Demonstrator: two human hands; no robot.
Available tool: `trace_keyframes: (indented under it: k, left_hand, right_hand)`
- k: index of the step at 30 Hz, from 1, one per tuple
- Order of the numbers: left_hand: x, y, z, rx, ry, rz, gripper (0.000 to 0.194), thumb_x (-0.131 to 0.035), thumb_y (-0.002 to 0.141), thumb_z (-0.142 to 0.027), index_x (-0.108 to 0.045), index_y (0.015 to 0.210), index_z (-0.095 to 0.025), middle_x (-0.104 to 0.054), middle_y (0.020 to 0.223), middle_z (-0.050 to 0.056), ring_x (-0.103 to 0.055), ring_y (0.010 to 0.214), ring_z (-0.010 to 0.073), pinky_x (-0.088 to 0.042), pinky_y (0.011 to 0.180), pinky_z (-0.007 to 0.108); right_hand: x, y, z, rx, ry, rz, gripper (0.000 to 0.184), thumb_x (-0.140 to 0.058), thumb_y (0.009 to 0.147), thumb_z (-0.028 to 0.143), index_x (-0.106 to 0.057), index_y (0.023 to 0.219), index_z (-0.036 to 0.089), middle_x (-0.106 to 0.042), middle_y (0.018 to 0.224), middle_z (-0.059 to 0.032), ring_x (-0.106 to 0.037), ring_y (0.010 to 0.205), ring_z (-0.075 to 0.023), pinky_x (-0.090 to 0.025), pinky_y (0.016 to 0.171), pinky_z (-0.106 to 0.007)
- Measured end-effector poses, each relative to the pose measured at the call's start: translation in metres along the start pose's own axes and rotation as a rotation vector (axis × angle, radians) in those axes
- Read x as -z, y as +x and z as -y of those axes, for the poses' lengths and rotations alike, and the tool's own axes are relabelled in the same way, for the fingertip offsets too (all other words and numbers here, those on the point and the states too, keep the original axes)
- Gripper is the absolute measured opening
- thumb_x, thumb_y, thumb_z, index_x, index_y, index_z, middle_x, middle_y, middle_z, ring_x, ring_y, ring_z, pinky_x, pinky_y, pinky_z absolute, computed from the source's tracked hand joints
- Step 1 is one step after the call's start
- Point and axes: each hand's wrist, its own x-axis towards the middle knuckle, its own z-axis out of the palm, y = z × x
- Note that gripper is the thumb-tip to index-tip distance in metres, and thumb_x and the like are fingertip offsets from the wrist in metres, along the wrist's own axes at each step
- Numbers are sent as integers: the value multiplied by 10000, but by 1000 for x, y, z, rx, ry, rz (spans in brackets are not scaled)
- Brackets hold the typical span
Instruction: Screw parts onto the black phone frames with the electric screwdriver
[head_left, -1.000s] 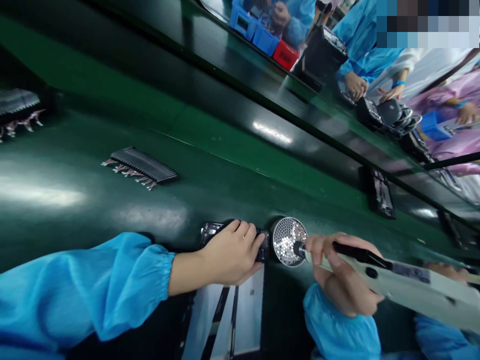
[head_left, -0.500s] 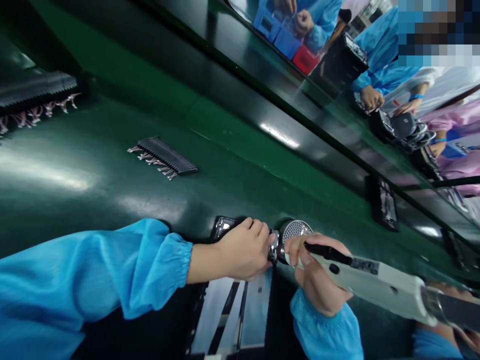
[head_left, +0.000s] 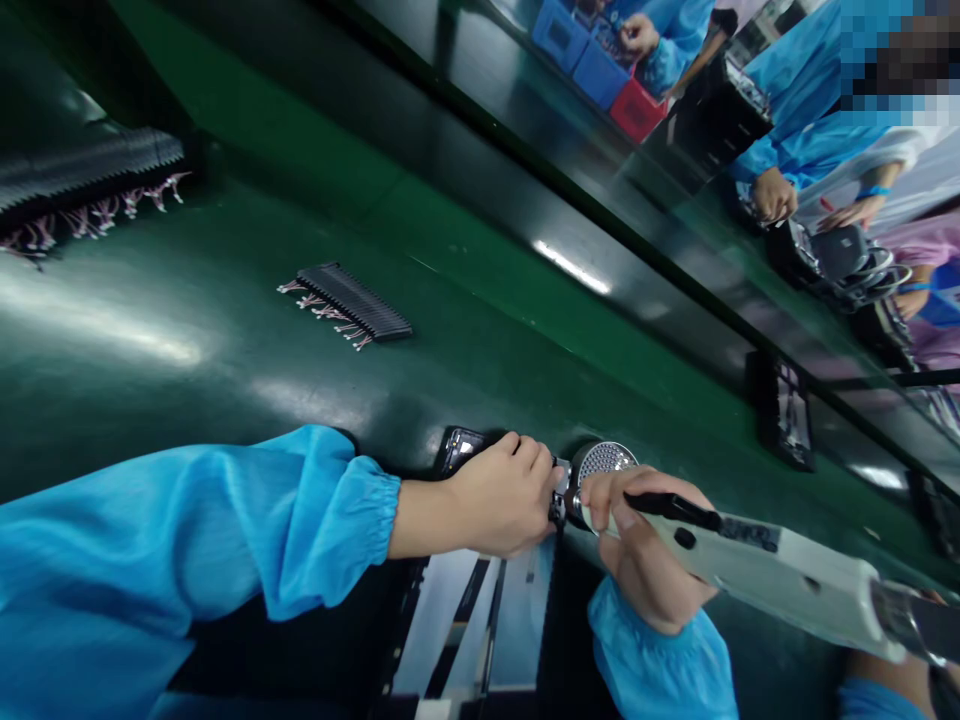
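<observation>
The left hand (head_left: 499, 497) has its fingers clamped on a dark device (head_left: 459, 450) at the table (head_left: 150, 330) edge; the right hand (head_left: 649, 550) grips a white tool (head_left: 780, 560) against it. A slipping tip could scratch the device or knock the mesh disc (head_left: 606, 460).

Belt: green conveyor belt (head_left: 187, 400)
Cables: black connector strip (head_left: 352, 300), pink wires
Bins: blue (head_left: 560, 35), red (head_left: 637, 110)
Nearby: co-worker's blue sleeve (head_left: 795, 130)

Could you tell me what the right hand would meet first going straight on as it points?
The electric screwdriver in the right hand would probably first meet the dark device under the left hand, though depth is unclear.
</observation>
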Motion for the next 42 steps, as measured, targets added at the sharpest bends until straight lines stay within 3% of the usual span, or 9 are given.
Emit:
trace_keyframes:
  k: [14, 16, 20, 24, 26, 30, 33, 36, 42]
  left_hand:
    - [-6, -3, -1, 5, 36, -65, 580, -443, 979, -480, -621, 1251, 1, -670, 1054, 244, -643, 924, 373, -479, 728, 464]
    - [-7, -4, 0, -13, 64, -117, 565, -456, 979, -472, -643, 1227, 0, -664, 1129, 270, -644, 976, 386, -482, 764, 474]
    - [-11, -6, 2, -98, 99, -220, 464, -485, 978, -416, -722, 1079, -29, -657, 1214, 266, -645, 1028, 371, -484, 844, 486]
    - [-11, -6, 4, -146, 112, -291, 412, -536, 957, -390, -734, 1015, -34, -690, 1149, 228, -653, 1022, 349, -503, 876, 477]
    - [-10, -6, 5, -179, 119, -311, 377, -553, 953, -362, -726, 1029, -36, -698, 1122, 207, -654, 1033, 339, -514, 890, 470]
    - [-7, -5, 6, -236, 95, -282, 296, -582, 936, -302, -706, 1053, -60, -693, 1103, 186, -645, 1080, 329, -523, 939, 471]
    - [-5, -5, 8, -233, 74, -239, 282, -588, 927, -286, -687, 1082, -72, -679, 1100, 184, -635, 1109, 330, -533, 944, 472]
    - [-4, -7, 10, -220, 63, -206, 301, -585, 923, -286, -662, 1127, -78, -666, 1111, 189, -626, 1136, 331, -541, 941, 473]
    - [-5, -15, 9, -189, 73, -94, 373, -583, 913, -331, -633, 1187, -83, -638, 1215, 207, -591, 1212, 345, -538, 964, 493]
  right_hand:
    - [8, 4, 3, 30, -2, -13, 304, -580, 829, 59, -679, 1065, 223, -609, 666, 15, -576, 547, -146, -520, 601, -359]
    - [20, 12, 8, 95, -26, -108, 305, -597, 791, 78, -683, 1056, 201, -625, 662, 8, -570, 513, -147, -515, 573, -351]
    - [63, 36, 8, 170, -152, -432, 190, -651, 715, 150, -649, 903, 178, -557, 558, 42, -523, 458, -143, -519, 569, -353]
    - [109, 62, -18, 175, -284, -737, 208, -722, 665, 202, -561, 795, 222, -550, 613, 71, -521, 452, -133, -554, 570, -362]
    - [128, 71, -35, 166, -280, -802, 256, -752, 637, 221, -558, 804, 219, -581, 668, 61, -550, 474, -134, -559, 561, -348]
    - [156, 74, -53, 104, -422, -787, 228, -761, 650, 312, -614, 777, 191, -643, 730, 4, -658, 672, -191, -594, 725, -386]
    - [167, 71, -50, 107, -587, -723, 190, -737, 676, 348, -646, 727, 189, -708, 862, -55, -688, 825, -234, -571, 837, -404]
    - [172, 67, -40, 65, -618, -679, 181, -744, 693, 341, -685, 760, 183, -732, 885, -78, -691, 853, -244, -542, 834, -382]
    - [185, 63, -32, -263, -655, -660, 263, -897, 620, 251, -767, 836, 176, -741, 872, -104, -697, 949, -287, -451, 818, -401]
